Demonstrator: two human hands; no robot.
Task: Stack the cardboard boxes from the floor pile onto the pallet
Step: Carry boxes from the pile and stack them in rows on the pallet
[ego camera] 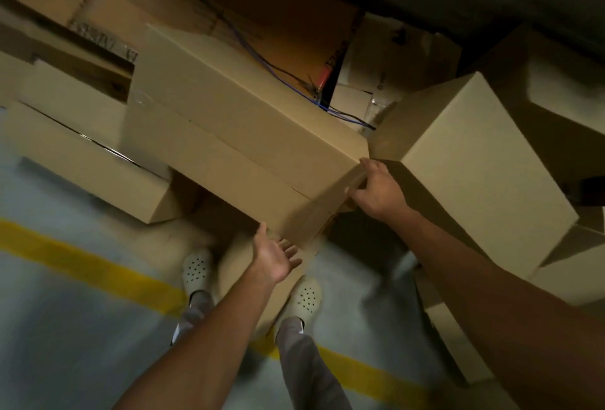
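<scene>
A long plain cardboard box [229, 134] lies tilted across the middle of the view, raised above the floor. My right hand [376, 190] grips its near right corner, fingers curled round the edge. My left hand [275, 254] is palm-up with straight fingers under the box's near bottom edge, at or just short of the cardboard. More cardboard boxes lie around it: a flat one [82, 154] at the left and a large one [478, 161] at the right. No pallet is in view.
My feet in pale perforated clogs [196, 270] stand on grey floor with a yellow line [85, 265]. Blue cables [294, 82] run behind the box. Further boxes [563, 265] crowd the right edge and the dark back.
</scene>
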